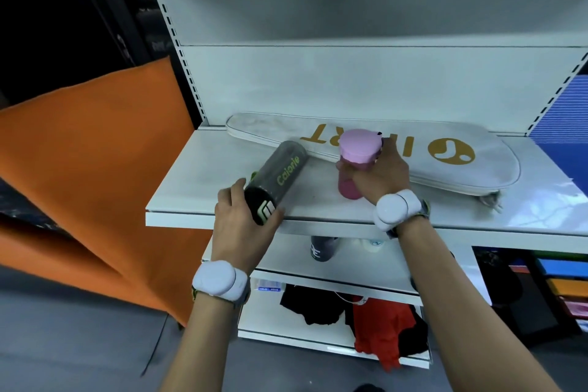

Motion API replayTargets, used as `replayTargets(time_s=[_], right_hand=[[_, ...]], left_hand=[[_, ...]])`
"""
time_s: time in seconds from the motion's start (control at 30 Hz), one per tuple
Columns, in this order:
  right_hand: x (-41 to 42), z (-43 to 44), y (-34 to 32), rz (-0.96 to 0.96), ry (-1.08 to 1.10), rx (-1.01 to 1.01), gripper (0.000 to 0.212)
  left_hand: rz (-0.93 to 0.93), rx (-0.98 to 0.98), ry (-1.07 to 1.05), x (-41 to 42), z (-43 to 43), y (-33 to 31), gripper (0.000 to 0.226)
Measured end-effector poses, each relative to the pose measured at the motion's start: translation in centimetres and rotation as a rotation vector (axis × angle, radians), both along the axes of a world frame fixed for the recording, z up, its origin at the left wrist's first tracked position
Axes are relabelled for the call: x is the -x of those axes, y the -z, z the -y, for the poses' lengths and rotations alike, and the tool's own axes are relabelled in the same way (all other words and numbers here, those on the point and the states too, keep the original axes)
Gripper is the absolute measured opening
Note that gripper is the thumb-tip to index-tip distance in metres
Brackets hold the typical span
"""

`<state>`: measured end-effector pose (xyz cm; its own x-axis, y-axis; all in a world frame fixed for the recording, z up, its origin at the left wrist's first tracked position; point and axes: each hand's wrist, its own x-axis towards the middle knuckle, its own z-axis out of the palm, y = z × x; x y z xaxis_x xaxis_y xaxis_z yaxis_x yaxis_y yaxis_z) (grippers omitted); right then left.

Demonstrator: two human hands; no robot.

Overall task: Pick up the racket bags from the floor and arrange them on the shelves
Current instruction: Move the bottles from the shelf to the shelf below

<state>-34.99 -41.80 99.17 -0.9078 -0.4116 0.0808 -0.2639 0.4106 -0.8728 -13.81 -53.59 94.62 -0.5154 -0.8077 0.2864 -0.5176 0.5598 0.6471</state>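
Bag [413,156], white with gold print, flat along the back of the white shelf [197,194]. Left hand [241,226] wrapped around the base of a dark bottle [280,180] tilted on the shelf's front edge. Right hand [378,172] closed on a pink bottle [356,162], upright just before the bag. White bands on both wrists.

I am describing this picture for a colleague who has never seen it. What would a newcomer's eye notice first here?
First, the two hands at the front of the white shelf: the left hand grips a dark bottle lying on its side, and the right hand holds an upright pink bottle. Behind them a white racket bag with gold lettering lies flat along the shelf. A large orange cloth hangs at the left.
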Motion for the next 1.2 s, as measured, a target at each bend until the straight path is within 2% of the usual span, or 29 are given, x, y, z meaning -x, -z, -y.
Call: replayTargets(time_s=[0.13, 0.27, 0.37, 0.47, 0.57, 0.8, 1.03, 1.2], right_hand=[[-1.2, -1.5, 0.0, 0.038, -0.056, -0.002, 0.077], [-2.4, -3.7, -0.4, 0.032, -0.09, -0.107, 0.085], [-3.7, -5.6, -0.9, 0.05, -0.163, -0.181, 0.082], [-4.6, -8.3, -0.6, 0.029, -0.208, -0.227, 0.072], [-5.5, -10.1, -0.2, 0.052, -0.195, -0.256, 0.075], [-5.9, -13.6, 5.9, 0.17, -0.15, -0.392, 0.071], [-4.6, -15.9, 14.5, 0.324, -0.008, -0.41, 0.068], [-3.9, -16.1, 19.5, 0.369, 0.212, -0.272, 0.066]], left_hand=[[-0.175, 0.081, -0.028, -0.6, -1.8, -2.1, 0.082], [-0.434, 0.143, 0.002, -0.6, -3.8, -4.8, 0.082], [-0.505, 0.175, 0.08, -0.3, -5.3, -6.3, 0.081], [-0.483, 0.173, 0.216, 0.4, -7.4, -6.5, 0.076], [-0.445, 0.203, 0.305, 0.7, -8.8, -6.0, 0.072], [-0.179, 0.119, 0.497, 2.2, -12.1, 0.2, 0.07], [0.022, -0.04, 0.545, 4.0, -13.2, 8.4, 0.072], [0.112, -0.011, 0.475, 6.4, -13.5, 13.4, 0.068]])
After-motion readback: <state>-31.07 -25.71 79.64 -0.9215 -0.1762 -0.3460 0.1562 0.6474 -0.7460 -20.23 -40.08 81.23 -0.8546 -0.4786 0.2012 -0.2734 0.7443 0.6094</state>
